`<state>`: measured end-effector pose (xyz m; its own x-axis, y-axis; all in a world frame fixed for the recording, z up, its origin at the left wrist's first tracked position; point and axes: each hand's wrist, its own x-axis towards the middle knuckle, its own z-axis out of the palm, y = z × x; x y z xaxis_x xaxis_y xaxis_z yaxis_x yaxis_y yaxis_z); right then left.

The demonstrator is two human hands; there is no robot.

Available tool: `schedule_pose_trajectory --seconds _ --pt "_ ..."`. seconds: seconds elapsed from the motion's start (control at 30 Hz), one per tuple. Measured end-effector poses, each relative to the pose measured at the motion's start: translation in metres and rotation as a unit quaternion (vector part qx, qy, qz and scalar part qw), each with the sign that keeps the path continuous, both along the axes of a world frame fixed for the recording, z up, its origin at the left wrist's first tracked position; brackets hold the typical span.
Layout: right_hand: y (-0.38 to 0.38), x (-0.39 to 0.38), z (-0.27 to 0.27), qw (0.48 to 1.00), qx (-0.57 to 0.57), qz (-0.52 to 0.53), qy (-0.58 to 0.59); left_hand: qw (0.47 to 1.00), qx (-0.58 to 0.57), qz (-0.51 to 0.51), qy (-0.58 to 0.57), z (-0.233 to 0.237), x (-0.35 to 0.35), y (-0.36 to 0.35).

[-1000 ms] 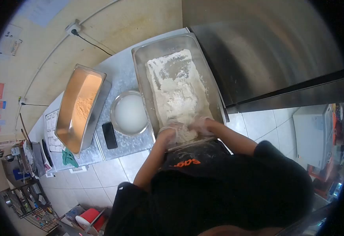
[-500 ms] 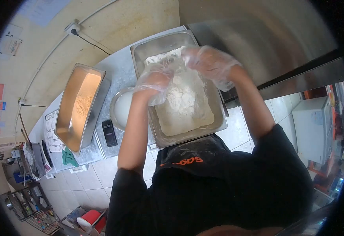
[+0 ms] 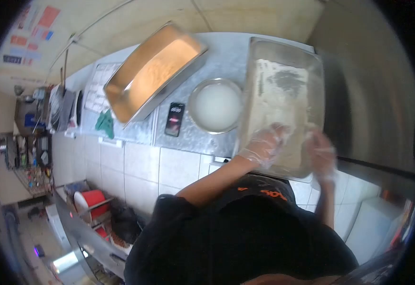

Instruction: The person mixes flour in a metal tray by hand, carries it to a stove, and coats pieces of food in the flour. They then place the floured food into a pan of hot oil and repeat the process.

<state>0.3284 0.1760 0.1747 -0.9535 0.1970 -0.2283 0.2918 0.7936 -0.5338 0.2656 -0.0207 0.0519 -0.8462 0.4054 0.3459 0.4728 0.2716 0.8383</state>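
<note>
The left hand (image 3: pixel 267 145), in a thin clear plastic glove, is over the near part of a long steel pan (image 3: pixel 317 78), fingers bent inward; blur hides whether its grip is closed on anything. The right hand (image 3: pixel 322 151), gloved likewise, is at the pan's right side near the close end, so smeared by motion that its grip cannot be told either. Beneath and beyond them, white powder (image 3: pixel 273 102) covers much of the pan's bottom, with a grey patch toward the far end. Just left of the pan stands a round bowl (image 3: pixel 215 132) of whitish liquid (image 3: pixel 215 105), then a phone (image 3: pixel 174 118), face up. Farther left on the counter (image 3: pixel 228 59), a deep pan (image 3: pixel 163 94) set aslant holds orange-tan powder (image 3: pixel 159 71), with a green cloth (image 3: pixel 105 123) near its closer end.
</note>
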Motion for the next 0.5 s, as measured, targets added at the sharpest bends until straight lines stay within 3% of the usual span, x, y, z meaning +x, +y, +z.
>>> schedule_pose_trajectory --seconds 0.03,0.07,0.1,0.13,0.17,0.2,0.23,0.27,0.3,0.33,0.37,0.4,0.43,0.47,0.5 --pt "-0.001 0.001 0.004 0.992 -0.066 -0.057 0.089 1.0 -0.007 0.013 -0.005 0.002 -0.001 -0.001" --pt "-0.004 0.0 -0.006 0.993 -0.072 -0.049 0.083 0.996 0.089 0.014 -0.026 0.014 -0.005 0.001" --pt "-0.006 0.0 -0.019 0.965 -0.179 -0.096 0.164 0.981 0.187 0.012 -0.044 0.027 -0.007 -0.001" --pt "-0.01 0.002 -0.031 0.917 -0.282 -0.146 0.24 0.982 0.183 0.015 -0.047 0.039 -0.007 -0.008" --pt "-0.017 -0.001 -0.04 0.917 -0.284 -0.149 0.236 0.993 0.114 0.0 -0.037 0.052 -0.003 -0.017" --pt "-0.02 -0.013 -0.048 0.998 -0.058 -0.015 0.017 0.998 0.047 -0.015 -0.033 0.066 0.002 -0.023" --pt "-0.024 -0.023 -0.052 0.956 0.175 0.13 -0.198 0.999 -0.018 -0.026 -0.024 0.079 0.0 -0.029" --pt "-0.029 -0.016 -0.045 0.977 0.161 0.076 -0.121 0.996 -0.084 -0.04 -0.005 0.086 -0.007 -0.034" --pt "-0.035 -0.021 -0.024 0.976 0.162 0.076 -0.123 0.987 -0.148 -0.056 0.008 0.091 -0.012 -0.038" --pt "-0.043 -0.021 0.005 1.0 0.006 0.019 -0.017 0.987 -0.147 -0.059 -0.003 0.095 -0.01 -0.041" --pt "-0.051 -0.021 0.025 0.984 -0.146 -0.042 0.095 0.99 -0.121 -0.067 -0.024 0.098 -0.01 -0.044" --pt "-0.057 -0.02 0.032 0.974 -0.158 -0.125 0.1 0.992 -0.095 -0.076 -0.042 0.099 -0.011 -0.046" --pt "-0.045 -0.012 -0.003 0.975 -0.153 -0.128 0.1 0.992 -0.091 -0.079 -0.043 0.096 -0.009 -0.049" --pt "-0.019 0.002 -0.068 0.998 0.06 0.016 -0.033 0.992 -0.094 -0.077 -0.045 0.089 -0.006 -0.052" --pt "0.0 0.003 -0.1 0.935 0.272 0.16 -0.16 0.992 -0.094 -0.071 -0.043 0.078 -0.007 -0.052"
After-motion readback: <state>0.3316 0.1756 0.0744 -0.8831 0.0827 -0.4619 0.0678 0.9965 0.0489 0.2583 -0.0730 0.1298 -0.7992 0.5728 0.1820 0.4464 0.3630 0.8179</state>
